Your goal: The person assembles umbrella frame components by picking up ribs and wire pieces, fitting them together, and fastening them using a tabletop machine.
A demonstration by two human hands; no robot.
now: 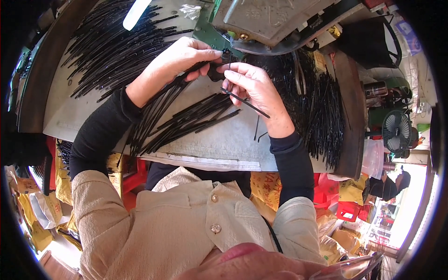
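Where two hands are seen from the head view toward twelve o'clock, before one machine (266, 16), one black strip (247, 103) is held by the right hand's (254, 86) curled fingers, crossing beneath them toward four o'clock. Thin and straight, it is matched by uncountable heaped strips (121, 51) toward ten-thirty; whether anything is pinched by the left hand's (191, 56) bent fingers cannot be told.

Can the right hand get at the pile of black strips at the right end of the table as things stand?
Probably yes: the right hand is close to the pile, with no barrier visible between them, though it holds a black strip.
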